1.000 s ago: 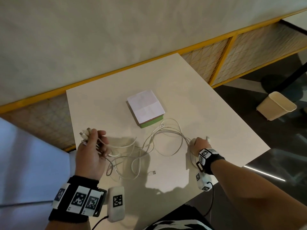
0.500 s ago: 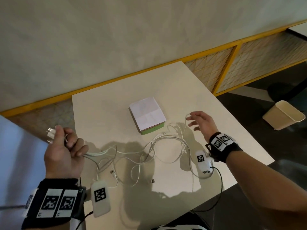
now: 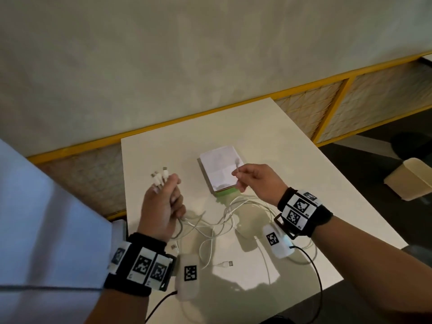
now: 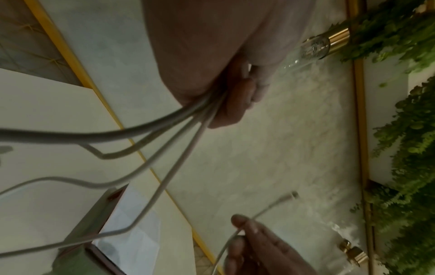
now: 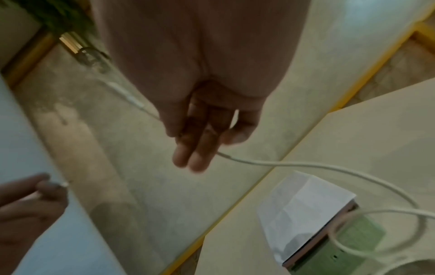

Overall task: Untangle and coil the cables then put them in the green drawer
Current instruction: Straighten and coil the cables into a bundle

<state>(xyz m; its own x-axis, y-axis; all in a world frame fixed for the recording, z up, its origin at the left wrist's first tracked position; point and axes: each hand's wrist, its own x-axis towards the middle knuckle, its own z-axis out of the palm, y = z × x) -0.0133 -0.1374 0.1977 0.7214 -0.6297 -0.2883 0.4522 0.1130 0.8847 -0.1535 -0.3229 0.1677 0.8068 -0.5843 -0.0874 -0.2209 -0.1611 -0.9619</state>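
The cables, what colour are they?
White cables, shown best in the head view.

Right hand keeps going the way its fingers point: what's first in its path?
Probably the left hand and its gripped connector ends. The right hand, pinching one cable end, points leftward across the drawer box. It likely passes above the box, though depth is unclear.

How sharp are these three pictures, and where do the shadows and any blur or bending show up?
Head view: fairly sharp, with wide-angle bending at the edges; dark shadows of the arms fall on the table among the cables. Left wrist view: left hand and cables motion-blurred. Right wrist view: soft and dim, right hand blurred.
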